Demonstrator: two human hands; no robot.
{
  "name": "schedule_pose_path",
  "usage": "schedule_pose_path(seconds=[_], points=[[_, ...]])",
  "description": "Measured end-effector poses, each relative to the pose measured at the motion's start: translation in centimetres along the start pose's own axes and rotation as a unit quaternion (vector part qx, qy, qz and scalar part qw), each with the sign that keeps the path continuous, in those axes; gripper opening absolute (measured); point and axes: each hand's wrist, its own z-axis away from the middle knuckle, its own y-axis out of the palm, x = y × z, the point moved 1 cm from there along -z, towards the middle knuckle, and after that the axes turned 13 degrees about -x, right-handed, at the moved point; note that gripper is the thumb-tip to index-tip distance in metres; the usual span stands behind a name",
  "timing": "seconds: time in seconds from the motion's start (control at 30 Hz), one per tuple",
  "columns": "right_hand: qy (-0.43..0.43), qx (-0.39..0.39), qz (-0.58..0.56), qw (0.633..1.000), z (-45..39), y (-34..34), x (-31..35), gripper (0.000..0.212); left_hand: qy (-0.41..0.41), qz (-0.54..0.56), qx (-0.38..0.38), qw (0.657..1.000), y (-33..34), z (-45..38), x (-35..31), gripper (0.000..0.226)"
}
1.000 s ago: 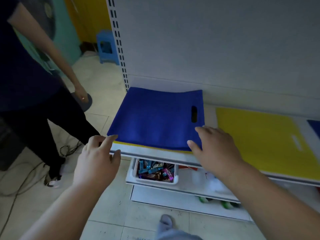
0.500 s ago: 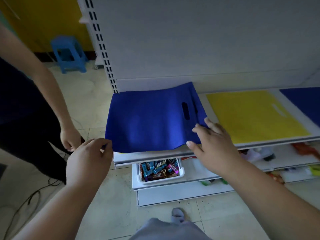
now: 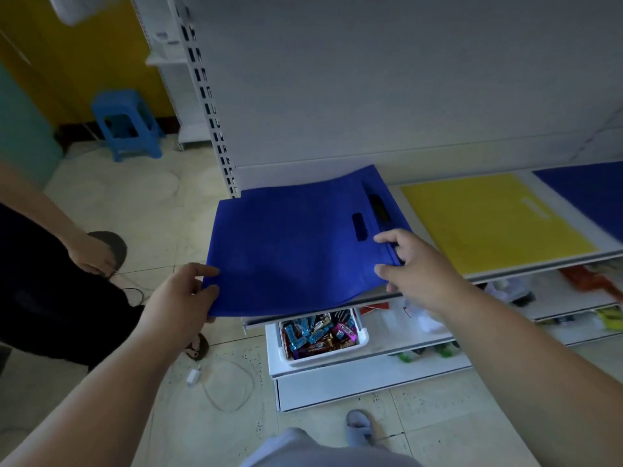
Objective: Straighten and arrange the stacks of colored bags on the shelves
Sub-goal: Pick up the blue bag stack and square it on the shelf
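Both hands' grips pinch the blue bag at opposite edges

Matt, cloth-like blue bags lie on a smooth white-painted metal shelf; beside them, smooth yellow bags. Upper left, a glossy blue plastic stool on tiled floor.

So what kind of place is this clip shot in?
Most likely a small shop. White slotted retail shelving holds flat stacks of blue bags and yellow bags, and a white bin of wrapped snack bars sits on the lower shelf.
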Motion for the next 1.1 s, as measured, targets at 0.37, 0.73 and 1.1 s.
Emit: schedule_pose_path(seconds=[0.37,0.73,1.1], points=[[-0.119,-0.091,0.062,0.987,3.2,-1.5,-2.4,0.034,0.094,0.011,-0.096,0.991,-1.0,4.0,-0.9,0.020],[-0.121,-0.222,0.064,0.965,5.7,-14.5,-13.1,0.044,0.175,0.083,-0.112,0.975,9.8,12.3,-10.8,0.022],[-0.075,-0.257,0.101,0.958,2.0,-36.3,-28.8,0.043,0.215,0.122,-0.039,0.968,29.9,22.5,-26.6,0.024]])
